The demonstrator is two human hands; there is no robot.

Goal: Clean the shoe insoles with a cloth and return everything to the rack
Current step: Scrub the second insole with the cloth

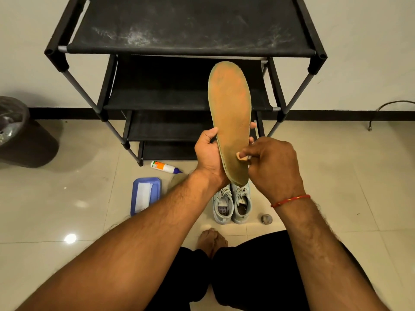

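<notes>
A worn tan insole (230, 108) with a greenish rim stands upright in front of the black shoe rack (186, 48). My left hand (208, 153) grips its lower half from behind, thumb on the left edge and fingertips showing past the right edge. My right hand (272, 162) pinches a small pale cloth (243, 156) against the insole's lower right edge. A pair of light grey sneakers (232, 204) sits on the floor tiles below the insole, toes toward the rack.
A white glue-like bottle (165, 167) lies near the rack's foot. A blue tray (146, 195) holding a white sheet sits left of the sneakers. A small grey ball (266, 219) lies to their right. A dark bin (21, 133) stands at far left. My bare feet (211, 241) are below.
</notes>
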